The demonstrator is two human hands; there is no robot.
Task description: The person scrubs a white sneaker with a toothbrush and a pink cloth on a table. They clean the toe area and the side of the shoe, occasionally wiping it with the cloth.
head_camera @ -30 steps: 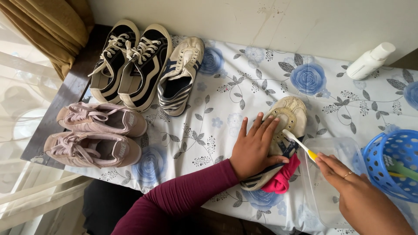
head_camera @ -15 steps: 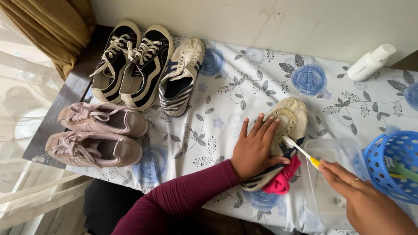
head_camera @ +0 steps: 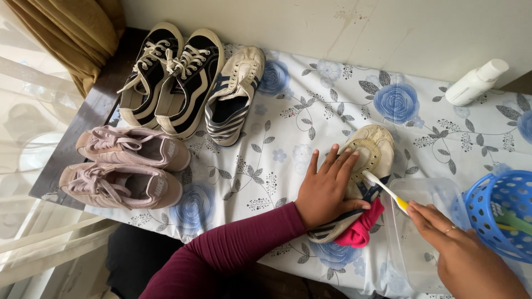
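— Where does the shoe (head_camera: 372,152) lie from the two hands?

— On the flowered surface (head_camera: 310,116), under the left hand (head_camera: 327,191). Its long axis runs from the toe, up and to the right, down-left to the heel at a pink cloth (head_camera: 360,232). The left fingers (head_camera: 339,161) are spread flat along that axis, pressing its near side, not curled round anything.

— And the right hand (head_camera: 460,249)?

— It sits to the right of the shoe, over a clear tub (head_camera: 426,238), fingers closed on the yellow handle of a toothbrush (head_camera: 386,191). The brush slants up-left, crossing the shoe's axis, and its head seems to touch the shoe's middle, though I can't be sure of contact.

— Which hand is nearer?

— The left, it lies on the shoe; the right reaches it only by the brush
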